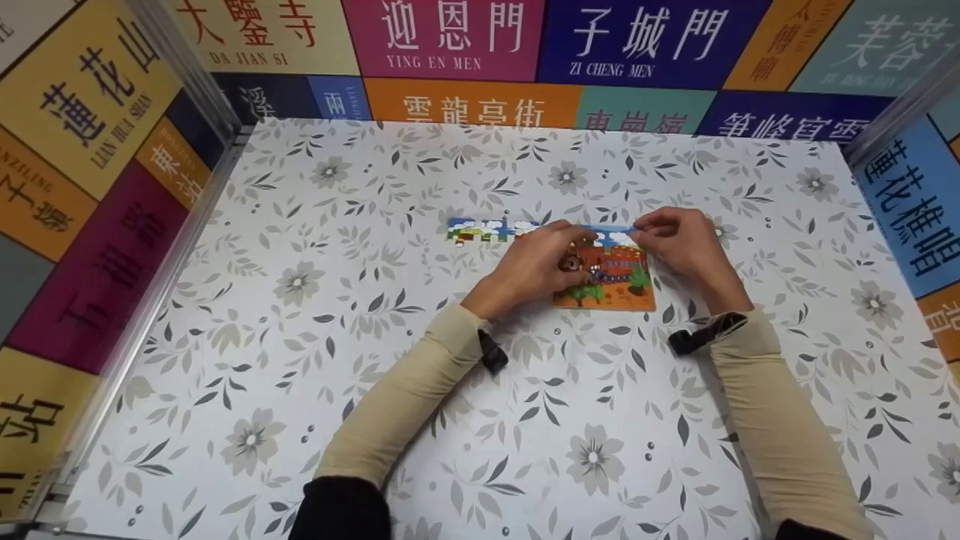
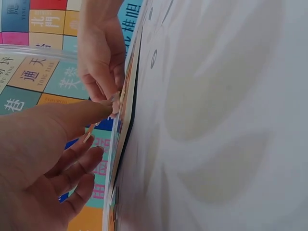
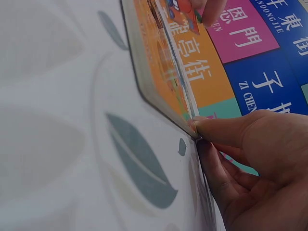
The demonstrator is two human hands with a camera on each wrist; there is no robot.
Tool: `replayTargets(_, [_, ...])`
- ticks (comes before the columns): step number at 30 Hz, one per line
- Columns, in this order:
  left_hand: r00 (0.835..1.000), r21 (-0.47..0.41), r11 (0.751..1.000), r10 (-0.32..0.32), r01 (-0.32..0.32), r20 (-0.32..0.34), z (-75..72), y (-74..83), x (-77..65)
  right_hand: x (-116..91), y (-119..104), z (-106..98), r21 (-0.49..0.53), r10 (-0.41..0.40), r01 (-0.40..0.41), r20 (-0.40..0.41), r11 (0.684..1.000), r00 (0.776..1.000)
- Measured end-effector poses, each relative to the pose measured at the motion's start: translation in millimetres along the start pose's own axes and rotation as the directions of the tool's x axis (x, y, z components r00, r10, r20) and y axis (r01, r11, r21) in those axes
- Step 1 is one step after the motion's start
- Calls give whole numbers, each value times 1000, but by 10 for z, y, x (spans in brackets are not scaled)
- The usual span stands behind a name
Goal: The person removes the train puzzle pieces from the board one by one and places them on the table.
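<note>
A thin jigsaw puzzle board (image 1: 615,296) with an orange, green and blue picture lies flat on the table. My left hand (image 1: 529,266) is over its left part, holding a small puzzle piece (image 3: 182,14) with a red car on it between thumb and fingers. At the board's far right corner is my right hand (image 1: 686,244), whose thumb and forefinger pinch the edge in the right wrist view. Several loose-looking pieces (image 1: 480,229) of sky and green stand in a row left of the board, partly hidden by the left hand.
The table (image 1: 420,375) wears a white cover with grey flowers and leaves. Panels (image 1: 457,45) of coloured squares with large characters rise along its back and sides. A black strap (image 1: 491,352) sits on the left wrist, another strap (image 1: 694,339) on the right.
</note>
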State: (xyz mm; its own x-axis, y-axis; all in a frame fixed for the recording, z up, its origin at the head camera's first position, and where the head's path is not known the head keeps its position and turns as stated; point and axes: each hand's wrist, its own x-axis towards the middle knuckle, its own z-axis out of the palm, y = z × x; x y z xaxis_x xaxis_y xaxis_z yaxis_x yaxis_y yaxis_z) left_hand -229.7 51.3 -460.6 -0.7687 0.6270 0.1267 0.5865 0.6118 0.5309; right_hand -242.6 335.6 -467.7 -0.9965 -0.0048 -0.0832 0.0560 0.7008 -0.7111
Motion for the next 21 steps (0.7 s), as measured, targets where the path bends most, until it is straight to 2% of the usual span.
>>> replayTargets(9, [996,-34,999,30,-33,-78,-154,-138,-203,-4,-6,2,-8,12,-12,-9,1000,1000])
replayTargets(16, [996,-39,999,-1,-3,-89,-314,-297,-351,-3,-1,1,-11,3,-3,-5,1000,1000])
replayTargets(21, [993,-36,999,15,-19,-119,-414,-427,-442,-5,0,4,-3,10,-10,-1,1000,1000])
